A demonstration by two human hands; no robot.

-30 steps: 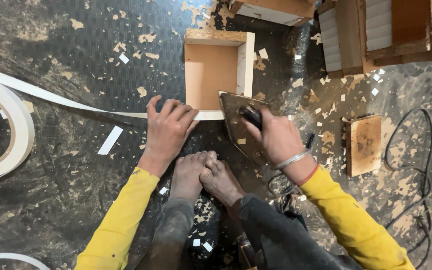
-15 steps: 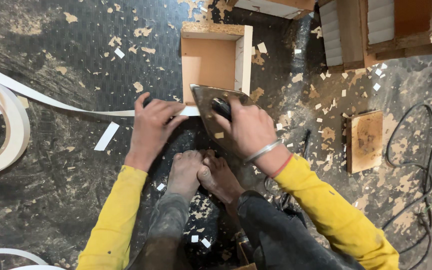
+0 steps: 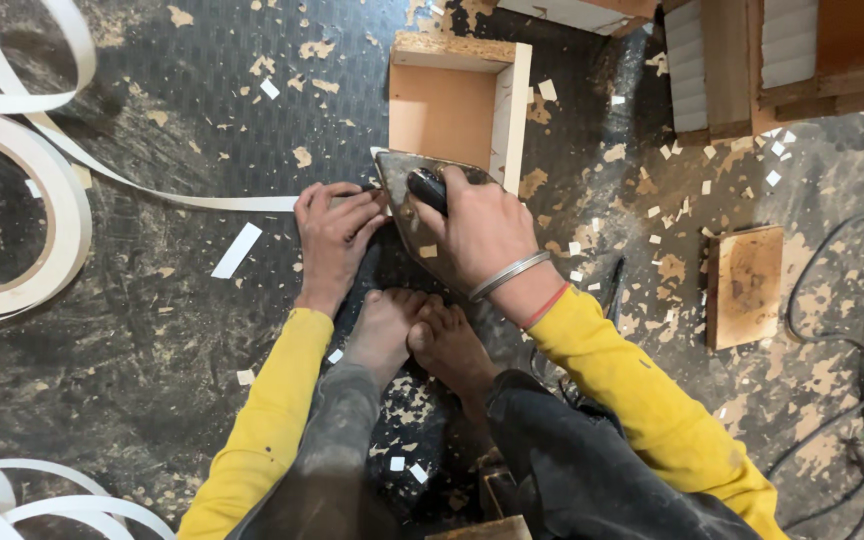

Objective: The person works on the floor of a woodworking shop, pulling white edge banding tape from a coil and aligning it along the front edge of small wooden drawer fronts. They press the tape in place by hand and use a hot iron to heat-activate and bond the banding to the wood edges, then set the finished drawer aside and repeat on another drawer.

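My right hand [image 3: 482, 230] grips the black handle of an old metal flat iron [image 3: 414, 205], which rests on the near edge of a small open wooden box [image 3: 452, 105] lying on the floor. My left hand [image 3: 335, 235] lies flat just left of the iron, pressing down the end of a white edge-banding strip [image 3: 192, 198] that runs off to the left. My two bare feet [image 3: 422, 335] sit close below both hands. Both sleeves are yellow.
A large coil of white banding [image 3: 22, 215] lies at the left, with loose loops [image 3: 32, 495] at the bottom left. A square wooden block [image 3: 747, 285] and a black cable [image 3: 852, 330] lie at the right. Wooden cabinet parts [image 3: 782, 60] stand at the top right. Chips litter the dark floor.
Both hands and the iron have shifted left along the box's near edge. The left hand has slid left on the strip, staying just ahead of the iron.
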